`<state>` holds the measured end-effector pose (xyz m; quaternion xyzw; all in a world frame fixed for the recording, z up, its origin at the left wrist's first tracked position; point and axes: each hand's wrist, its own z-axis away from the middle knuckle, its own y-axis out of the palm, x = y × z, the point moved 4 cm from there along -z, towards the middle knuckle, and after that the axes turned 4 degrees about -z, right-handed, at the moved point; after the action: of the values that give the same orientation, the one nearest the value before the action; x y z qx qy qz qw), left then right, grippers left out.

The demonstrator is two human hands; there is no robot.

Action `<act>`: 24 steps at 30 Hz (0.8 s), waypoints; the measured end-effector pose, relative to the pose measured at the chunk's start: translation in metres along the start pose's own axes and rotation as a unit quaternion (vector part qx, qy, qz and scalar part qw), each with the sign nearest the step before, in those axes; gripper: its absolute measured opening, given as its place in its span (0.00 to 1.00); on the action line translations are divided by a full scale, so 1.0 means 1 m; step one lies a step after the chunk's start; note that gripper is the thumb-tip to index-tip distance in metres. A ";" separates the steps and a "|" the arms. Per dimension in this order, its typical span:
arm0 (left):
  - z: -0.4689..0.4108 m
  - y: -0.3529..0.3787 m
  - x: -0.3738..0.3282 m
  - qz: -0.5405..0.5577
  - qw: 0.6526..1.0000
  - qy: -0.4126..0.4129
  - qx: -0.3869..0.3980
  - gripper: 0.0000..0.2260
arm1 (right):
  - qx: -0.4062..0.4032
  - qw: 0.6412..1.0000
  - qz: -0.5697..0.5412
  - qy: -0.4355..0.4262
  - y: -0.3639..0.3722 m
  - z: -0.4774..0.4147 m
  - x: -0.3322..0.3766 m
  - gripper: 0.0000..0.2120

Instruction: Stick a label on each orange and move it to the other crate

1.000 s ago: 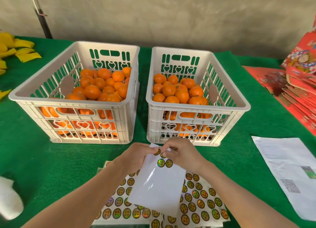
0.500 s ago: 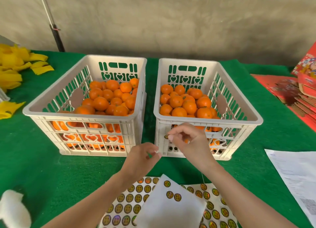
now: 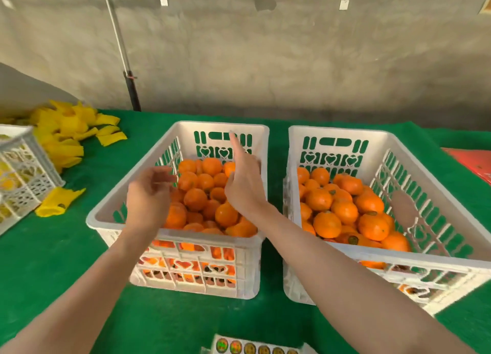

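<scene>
**Both hands over the left crate, right forefinger raised**

Left hand (image 3: 148, 194) hovers above the oranges (image 3: 195, 198) heaped in the left crate (image 3: 212, 240). Palm faces inward, fingers loosely curled toward the thumb, nothing held. Blur hides whether the fingertips graze the fruit.

Right hand (image 3: 244, 186) is just beside it, over the same crate's right half. Forefinger is straight, pointing up and away; the other fingers are folded in. The fingertip is smeared, so I cannot tell whether a label clings to it or the hand carries anything.

Both forearms are bare and reach in from the lower edge. The right forearm crosses the left crate's near right corner.

Right crate (image 3: 398, 258) stands just beside the left one, with a narrow strip of green between, and is also heaped with fruit. One labelled orange (image 3: 353, 239) near its front wall shows a round sticker.

Label sheet (image 3: 249, 348) lies on the green tabletop (image 3: 53, 260) at the bottom edge, well apart from both hands. One row of shiny round stickers shows.

Far left is a third crate (image 3: 24, 173), cut off by the frame, with yellow foam sleeves (image 3: 66, 130) scattered behind and beside it. A pole (image 3: 122, 53) leans against the grey wall.
</scene>
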<state>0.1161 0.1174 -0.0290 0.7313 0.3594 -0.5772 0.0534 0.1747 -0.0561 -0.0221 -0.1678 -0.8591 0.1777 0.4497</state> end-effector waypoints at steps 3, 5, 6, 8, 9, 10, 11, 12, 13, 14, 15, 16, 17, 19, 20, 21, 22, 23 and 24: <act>-0.049 0.008 0.028 -0.101 0.994 -0.033 0.025 0.11 | 0.008 0.999 0.022 0.036 0.030 -0.019 -0.017 0.40; -0.075 0.026 0.044 -0.200 0.974 -0.039 0.095 0.09 | 0.023 0.997 0.033 0.063 0.043 -0.021 -0.030 0.40; -0.085 0.038 0.050 -0.253 0.956 -0.031 0.145 0.08 | 0.029 0.996 0.041 0.073 0.047 -0.020 -0.036 0.40; -0.097 0.063 0.061 -0.333 0.912 -0.011 0.239 0.02 | 0.038 0.994 0.062 0.083 0.051 -0.020 -0.043 0.41; -0.102 0.075 0.068 -0.364 0.890 -0.006 0.274 0.04 | 0.044 0.993 0.079 0.081 0.052 -0.021 -0.044 0.41; -0.106 0.087 0.074 -0.395 0.866 0.002 0.305 0.05 | 0.053 0.991 0.096 0.078 0.053 -0.021 -0.044 0.42; -0.109 0.097 0.081 -0.419 0.845 0.009 0.332 0.08 | 0.063 0.989 0.107 0.077 0.053 -0.022 -0.043 0.41; -0.112 0.107 0.088 -0.436 0.827 0.011 0.356 0.12 | 0.072 0.988 0.111 0.078 0.053 -0.022 -0.043 0.41; -0.114 0.115 0.095 -0.450 0.811 0.006 0.374 0.16 | 0.078 0.987 0.112 0.080 0.053 -0.022 -0.042 0.40; -0.116 0.122 0.103 -0.471 0.790 -0.002 0.392 0.20 | 0.083 0.987 0.114 0.082 0.054 -0.022 -0.042 0.40; -0.116 0.127 0.112 -0.493 0.765 -0.016 0.414 0.22 | 0.087 0.986 0.116 0.084 0.054 -0.021 -0.043 0.39; -0.115 0.131 0.119 -0.509 0.744 -0.030 0.432 0.24 | 0.091 0.985 0.117 0.084 0.055 -0.021 -0.044 0.39; -0.115 0.134 0.126 -0.514 0.732 -0.042 0.445 0.24 | 0.095 0.985 0.119 0.084 0.055 -0.021 -0.045 0.38; -0.114 0.136 0.131 -0.498 0.743 -0.049 0.445 0.23 | 0.100 0.983 0.124 0.087 0.056 -0.022 -0.045 0.37; -0.113 0.134 0.127 -0.484 0.759 -0.052 0.433 0.24 | 0.100 0.983 0.125 0.090 0.055 -0.022 -0.045 0.36; -0.112 0.133 0.121 -0.463 0.782 -0.052 0.413 0.25 | 0.096 0.984 0.123 0.092 0.054 -0.022 -0.045 0.35; -0.111 0.130 0.112 -0.431 0.811 -0.053 0.392 0.25 | 0.088 0.985 0.118 0.092 0.053 -0.021 -0.044 0.33; -0.111 0.129 0.104 -0.380 0.843 -0.060 0.375 0.25 | 0.073 0.987 0.113 0.091 0.051 -0.021 -0.044 0.31; -0.112 0.126 0.094 -0.303 0.878 -0.081 0.361 0.25 | 0.051 0.989 0.103 0.089 0.049 -0.021 -0.042 0.27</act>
<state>0.2874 0.1229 -0.1178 0.5055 0.3249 -0.7123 -0.3627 0.2216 -0.0289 -0.0629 -0.2476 -0.7835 0.2514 0.5114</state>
